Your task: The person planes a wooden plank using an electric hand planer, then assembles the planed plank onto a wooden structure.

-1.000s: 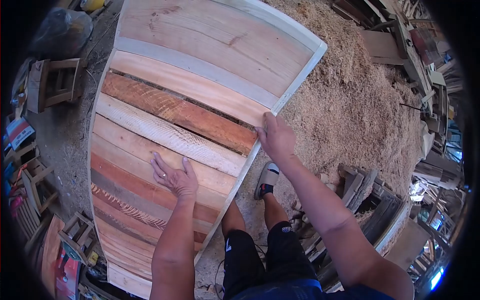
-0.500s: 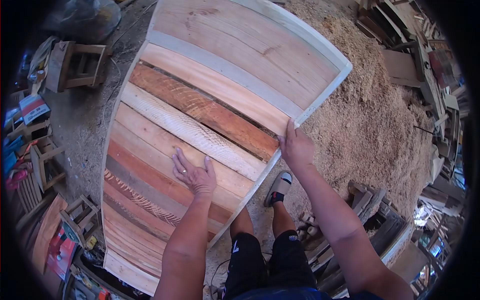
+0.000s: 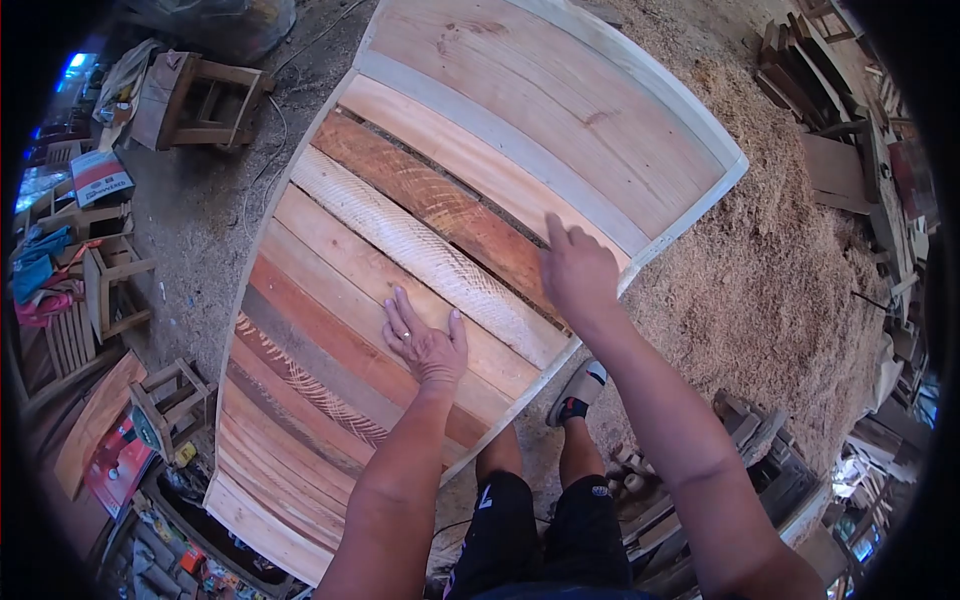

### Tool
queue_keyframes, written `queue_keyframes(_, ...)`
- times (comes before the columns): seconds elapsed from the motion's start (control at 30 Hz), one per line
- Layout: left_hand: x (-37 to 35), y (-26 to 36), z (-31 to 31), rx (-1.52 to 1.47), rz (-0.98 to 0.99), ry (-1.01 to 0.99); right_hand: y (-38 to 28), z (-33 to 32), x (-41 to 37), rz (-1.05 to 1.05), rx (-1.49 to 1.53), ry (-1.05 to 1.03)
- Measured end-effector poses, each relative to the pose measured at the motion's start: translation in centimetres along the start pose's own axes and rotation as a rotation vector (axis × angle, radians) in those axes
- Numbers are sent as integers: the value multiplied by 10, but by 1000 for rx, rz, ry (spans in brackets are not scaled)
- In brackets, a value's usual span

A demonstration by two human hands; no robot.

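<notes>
A large curved wooden panel [image 3: 640, 160] lies below me, with slats of different colours set side by side in a pale frame [image 3: 715, 195]. My left hand [image 3: 428, 348] rests on the light brown slats with its fingers spread, a ring on one of them. At the panel's right side, my right hand [image 3: 582, 278] is over the end of a reddish-brown slat [image 3: 430, 200], index finger stretched out and holding nothing visible. A narrow dark gap separates that slat from the pinkish slat [image 3: 450, 145]. Below it lies a whitish rough-sawn slat [image 3: 400, 245].
Sawdust [image 3: 760, 300] covers the floor to the right, beside stacked scrap boards [image 3: 815, 75]. Small wooden stools [image 3: 205, 100] stand on the left. A crate of odds and ends [image 3: 185, 540] sits at lower left. My sandalled foot [image 3: 580, 390] is beside the panel's edge.
My right hand has left the frame's edge and moved inward over the slats. The left hand stays on about the same slats. The whole view has shifted, placing the panel farther right.
</notes>
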State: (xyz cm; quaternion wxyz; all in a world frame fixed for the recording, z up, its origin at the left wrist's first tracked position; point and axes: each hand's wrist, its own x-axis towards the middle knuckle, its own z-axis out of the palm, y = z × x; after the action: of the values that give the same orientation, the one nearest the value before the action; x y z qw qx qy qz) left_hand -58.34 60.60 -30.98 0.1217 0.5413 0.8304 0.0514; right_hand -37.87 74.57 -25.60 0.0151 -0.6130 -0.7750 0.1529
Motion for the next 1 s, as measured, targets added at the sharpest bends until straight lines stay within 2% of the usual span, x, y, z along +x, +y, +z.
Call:
queue_keyframes(0.1, 0, 0, 0, 11, 24, 11, -28, 8, 44, -44, -74, -91)
queue_keyframes(0.23, 1, 1, -3, -39, -7, 0, -31, 23, 76, -103, -149, -202)
queue_keyframes(0.47, 3, 1, -9, -77, -41, -42, -20, 19, 81, -219, -296, -250)
queue_keyframes(0.53, 3, 1, -10, -89, -69, -54, -27, 20, 85, -98, -247, -275)
queue_keyframes(0.67, 4, -2, -9, -100, -66, -84, -35, 19, 88, -160, -304, -315)
queue_keyframes(0.83, 4, -3, -7, -84, -50, -63, -47, 22, 98, -126, -302, -428)
queue_keyframes(1.0, 3, -3, -7, -98, -56, -64, -49, 22, 105, -133, -299, -448)
